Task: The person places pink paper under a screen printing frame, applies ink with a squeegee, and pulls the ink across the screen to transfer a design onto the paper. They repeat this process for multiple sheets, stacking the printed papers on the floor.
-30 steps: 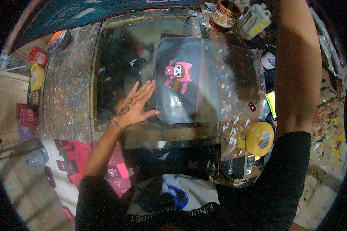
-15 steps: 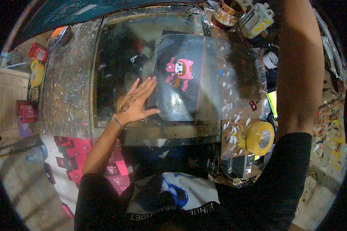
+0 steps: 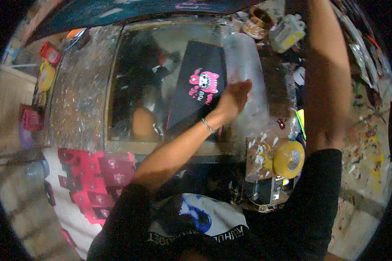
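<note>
A black flat piece (image 3: 183,104) with a pink and white cartoon print (image 3: 207,82) lies on the glass panel of the work table. My left hand (image 3: 237,99) is at its right edge, fingers curled in on a clear plastic sheet (image 3: 252,108). That sheet lies to the right of the black piece, leaving the print uncovered. Some blur hides the exact fingertips. My right forearm (image 3: 329,52) stretches up along the right side, and its hand is beyond the top of the picture.
A yellow tape roll (image 3: 287,158) sits at the table's near right corner. A stained can (image 3: 258,24) and a pale jug (image 3: 288,34) stand at the far right. A dark framed panel (image 3: 139,13) spans the back. Pink and dark printed pieces (image 3: 89,187) lie lower left.
My left hand has moved right, from flat beside the black piece to curled at its right edge. The clear sheet has shifted right, off the print.
</note>
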`<state>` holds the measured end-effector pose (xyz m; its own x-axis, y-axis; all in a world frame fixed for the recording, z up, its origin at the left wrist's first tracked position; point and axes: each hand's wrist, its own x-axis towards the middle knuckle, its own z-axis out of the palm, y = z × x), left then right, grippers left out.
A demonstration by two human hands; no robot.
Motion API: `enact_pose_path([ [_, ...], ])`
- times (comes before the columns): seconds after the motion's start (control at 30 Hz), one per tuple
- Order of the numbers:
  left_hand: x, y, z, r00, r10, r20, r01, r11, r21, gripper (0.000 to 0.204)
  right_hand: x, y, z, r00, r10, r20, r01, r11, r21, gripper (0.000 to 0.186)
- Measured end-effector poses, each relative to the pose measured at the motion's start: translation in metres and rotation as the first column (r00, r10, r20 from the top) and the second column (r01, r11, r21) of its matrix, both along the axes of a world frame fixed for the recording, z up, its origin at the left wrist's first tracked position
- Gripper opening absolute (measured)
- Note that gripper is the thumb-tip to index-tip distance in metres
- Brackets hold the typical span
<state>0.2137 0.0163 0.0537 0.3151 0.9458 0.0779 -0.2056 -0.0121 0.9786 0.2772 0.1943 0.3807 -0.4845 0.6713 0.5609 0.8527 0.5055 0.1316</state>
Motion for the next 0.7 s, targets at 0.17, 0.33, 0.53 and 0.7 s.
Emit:
enact_pose_path([
  [0.17, -0.087, -0.027, 0.142, 0.494, 0.843, -0.215, -0.082, 0.291, 0.953, 0.066, 0.009, -0.053, -0.06, 0.986, 0.005, -0.169, -0.029, 0.99, -0.136, 0.06],
  [0.33, -0.232, -0.011, 0.15, 0.315, 0.744, -0.589, 0.221, 0.546, 0.808, 0.08, 0.002, -0.153, -0.171, 0.968, 0.047, -0.248, -0.044, 0.999, 0.016, 0.069],
  [0.53, -0.207, -0.061, 0.032, 0.245, 0.4, -0.883, 0.336, 0.82, 0.464, 0.043, 0.012, -0.231, -0.324, 0.908, 0.223, -0.355, -0.269, 0.959, -0.085, 0.053],
  [0.7, -0.199, -0.064, 0.001, 0.251, 0.33, -0.91, 0.267, 0.88, 0.393, 0.043, 0.022, -0.254, -0.346, 0.967, 0.111, -0.229, -0.194, 0.903, -0.384, 0.056],
])
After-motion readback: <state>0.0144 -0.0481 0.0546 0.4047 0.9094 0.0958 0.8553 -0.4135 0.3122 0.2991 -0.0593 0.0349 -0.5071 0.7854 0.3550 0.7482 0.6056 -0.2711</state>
